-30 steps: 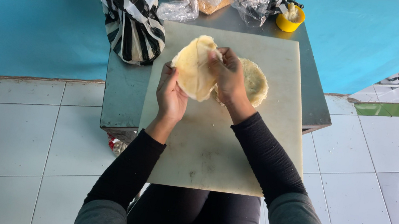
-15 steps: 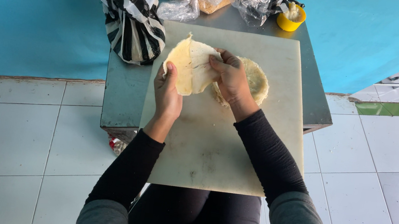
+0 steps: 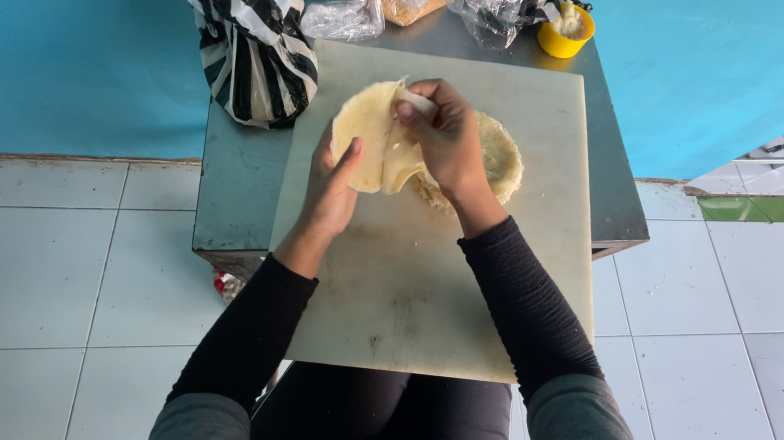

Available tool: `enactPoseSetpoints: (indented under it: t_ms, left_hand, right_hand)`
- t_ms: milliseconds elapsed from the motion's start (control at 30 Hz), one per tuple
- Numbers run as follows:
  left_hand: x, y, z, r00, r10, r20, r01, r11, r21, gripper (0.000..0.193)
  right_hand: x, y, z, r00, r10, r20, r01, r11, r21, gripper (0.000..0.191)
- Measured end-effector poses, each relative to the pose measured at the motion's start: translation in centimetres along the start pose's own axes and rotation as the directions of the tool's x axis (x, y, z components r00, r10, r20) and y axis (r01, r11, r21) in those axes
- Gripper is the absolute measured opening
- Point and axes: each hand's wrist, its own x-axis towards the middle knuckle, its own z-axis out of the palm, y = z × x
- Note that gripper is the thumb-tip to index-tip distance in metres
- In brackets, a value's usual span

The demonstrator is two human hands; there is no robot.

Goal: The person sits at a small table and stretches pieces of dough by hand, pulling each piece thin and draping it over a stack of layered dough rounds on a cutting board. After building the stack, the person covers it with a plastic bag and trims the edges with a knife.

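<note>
Your left hand (image 3: 333, 192) cups a thin flatbread (image 3: 368, 131) just above the frame's centre, over the board (image 3: 422, 295). Your right hand (image 3: 448, 142) pinches its upper edge between closed fingers. A flatbread stack (image 3: 507, 154) lies beneath, right of it.

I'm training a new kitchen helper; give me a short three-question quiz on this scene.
1. True or false: the left hand holds a thin dough sheet lifted off the white board.
2. What colour is the small cup at the table's far edge? A) red B) yellow C) green
3. What lies under the right hand on the board?

Key: 1 true; 2 B; 3 a stack of flat dough rounds.
</note>
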Motion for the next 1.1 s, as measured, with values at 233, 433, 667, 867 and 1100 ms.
enactPoseSetpoints:
  t_ms: [233, 433, 667, 867, 1100]
  left_hand:
    - [0.2, 0.9, -1.3, 0.997, 0.041, -0.065, -0.003, 0.867, 0.498, 0.051]
    - [0.3, -0.7, -2.1, 0.946, 0.197, -0.257, -0.083, 0.914, 0.396, 0.021]
    - [-0.3, 0.1, -0.1, 0.961, 0.233, -0.148, -0.116, 0.829, 0.548, 0.016]
    - [-1.0, 2.3, 2.4, 0.899, 0.436, 0.042, -0.232, 0.393, 0.890, 0.021]
    - [-1.3, 3.5, 3.8, 0.882, 0.449, 0.145, -0.254, 0.193, 0.948, 0.037]
  right_hand:
    - [-1.3, -1.1, 1.1, 0.949, -0.172, 0.263, 0.281, 0.839, -0.465, 0.014]
    - [-0.4, -0.4, 1.4, 0.997, 0.055, 0.047, -0.053, 0.998, -0.041, 0.014]
    - [-1.3, -1.2, 2.0, 0.973, -0.125, 0.194, 0.175, 0.948, -0.267, 0.035]
    - [-2.0, -2.4, 2.8, 0.863, -0.469, 0.187, 0.417, 0.451, -0.789, 0.022]
    - [-2.9, -3.0, 3.9, 0.728, -0.628, 0.276, 0.504, 0.216, -0.836, 0.021]
